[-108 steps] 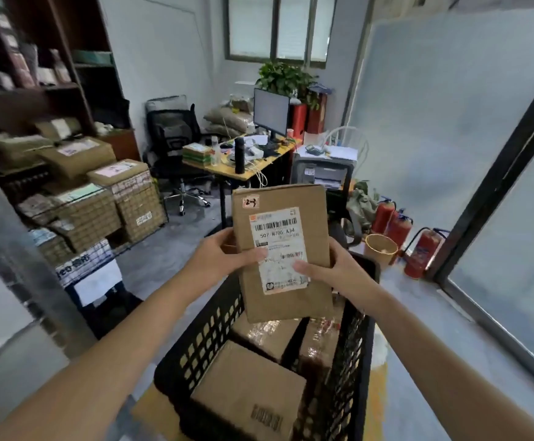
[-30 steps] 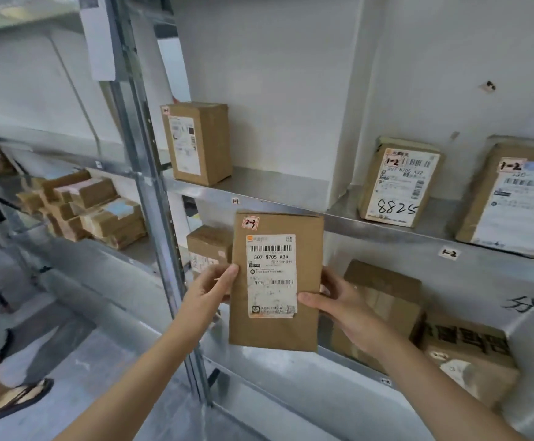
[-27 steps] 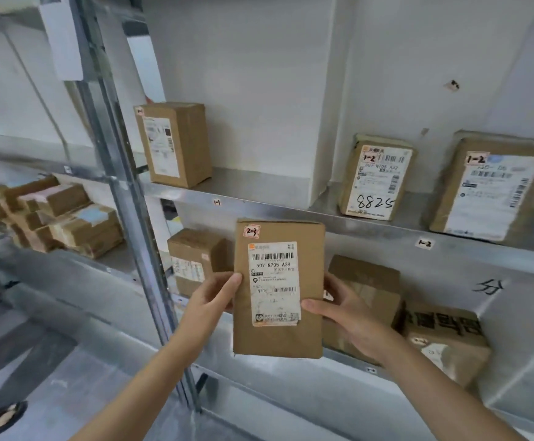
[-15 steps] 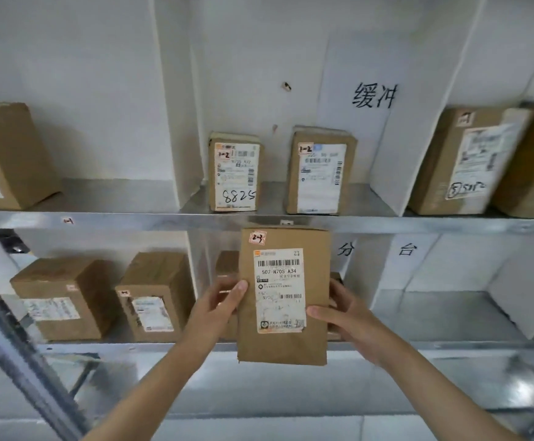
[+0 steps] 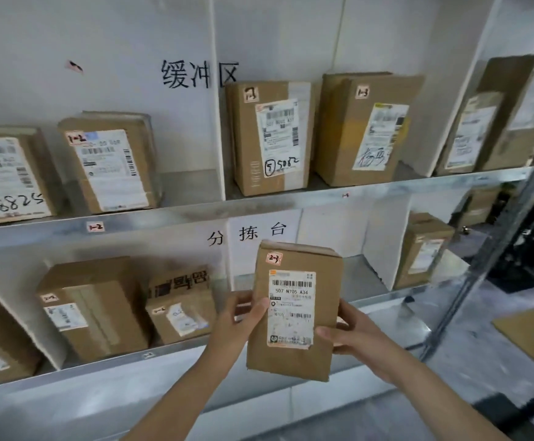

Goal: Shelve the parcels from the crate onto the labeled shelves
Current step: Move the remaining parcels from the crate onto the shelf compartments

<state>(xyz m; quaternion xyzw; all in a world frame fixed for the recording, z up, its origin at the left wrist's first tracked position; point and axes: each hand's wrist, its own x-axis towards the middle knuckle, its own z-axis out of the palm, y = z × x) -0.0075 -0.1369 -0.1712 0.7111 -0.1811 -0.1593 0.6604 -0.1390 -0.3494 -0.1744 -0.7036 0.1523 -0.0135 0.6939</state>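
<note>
I hold a brown cardboard parcel [image 5: 294, 354] upright with both hands; it bears a white shipping label and a small tag reading 2-3. My left hand [image 5: 238, 323] grips its left edge, my right hand [image 5: 351, 340] its right edge. The parcel hangs in front of the lower shelf [image 5: 383, 300], before a bare bay under the handwritten wall sign [image 5: 246, 233]. The crate is out of view.
The upper shelf [image 5: 259, 205] carries parcels tagged 1-2 [image 5: 113, 163] and 1-3 [image 5: 272, 138], split by white dividers. Lower bay at left holds two boxes [image 5: 94, 310]; a box [image 5: 421, 249] stands at right. A metal upright [image 5: 481, 259] stands at right.
The view has swung right along the shelves, from the 1-2 bay toward the 1-3 bay and the bare lower bay. Both hands keep the same grip on the parcel.
</note>
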